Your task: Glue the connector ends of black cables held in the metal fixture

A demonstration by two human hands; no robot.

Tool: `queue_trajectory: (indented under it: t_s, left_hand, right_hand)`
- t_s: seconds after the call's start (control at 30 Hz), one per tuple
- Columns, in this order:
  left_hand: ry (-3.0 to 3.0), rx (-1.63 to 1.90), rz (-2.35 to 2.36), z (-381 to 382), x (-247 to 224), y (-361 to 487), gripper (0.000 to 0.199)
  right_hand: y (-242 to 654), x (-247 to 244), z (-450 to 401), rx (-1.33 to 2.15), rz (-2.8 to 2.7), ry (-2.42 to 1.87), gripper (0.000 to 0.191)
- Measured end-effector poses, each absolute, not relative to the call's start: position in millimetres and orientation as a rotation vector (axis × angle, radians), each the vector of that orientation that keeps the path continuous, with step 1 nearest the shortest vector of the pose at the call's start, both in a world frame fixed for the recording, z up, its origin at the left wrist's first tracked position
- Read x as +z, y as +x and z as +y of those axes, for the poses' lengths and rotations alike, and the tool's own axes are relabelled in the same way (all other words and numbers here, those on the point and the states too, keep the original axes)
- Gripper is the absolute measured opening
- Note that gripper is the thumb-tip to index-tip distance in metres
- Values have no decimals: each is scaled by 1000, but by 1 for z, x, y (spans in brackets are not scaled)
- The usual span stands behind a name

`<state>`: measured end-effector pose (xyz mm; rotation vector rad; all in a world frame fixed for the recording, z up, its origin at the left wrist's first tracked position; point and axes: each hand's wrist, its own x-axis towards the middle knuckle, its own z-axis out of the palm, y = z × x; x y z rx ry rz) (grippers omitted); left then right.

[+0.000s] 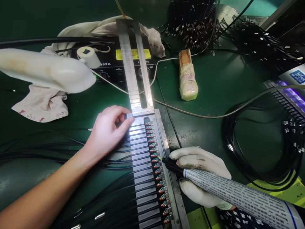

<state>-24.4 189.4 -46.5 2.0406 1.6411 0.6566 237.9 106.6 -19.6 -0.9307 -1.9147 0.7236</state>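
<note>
My left hand [108,130], bare, pinches the top left corner of a long metal fixture [164,133] between thumb and fingers. Several black cables [143,159] lie side by side across the fixture, their stripped ends with coloured wires and small metal connectors [159,171] lined up along its right side. My right hand [202,175], in a white glove with dark smudges, is wrapped round a printed dispensing syringe [228,189]. The syringe's black front end points left, and its fine tip is at one of the wire ends near the row's middle.
Behind the fixture stands a black controller box [111,68] with a yellow label. A lamp head [47,70] hangs at the left above a stained cloth [43,103]. A wrapped block [188,76], coiled cables [228,146] and a purple-lit unit [292,95] lie to the right.
</note>
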Motion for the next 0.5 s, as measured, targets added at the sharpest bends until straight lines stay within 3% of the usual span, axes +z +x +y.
queue_trajectory:
  t_s: [0.5]
  left_hand:
    - [2044, 633, 1641, 189, -46, -25, 22]
  right_hand:
    - [240, -22, 106, 735, -1909, -911, 27]
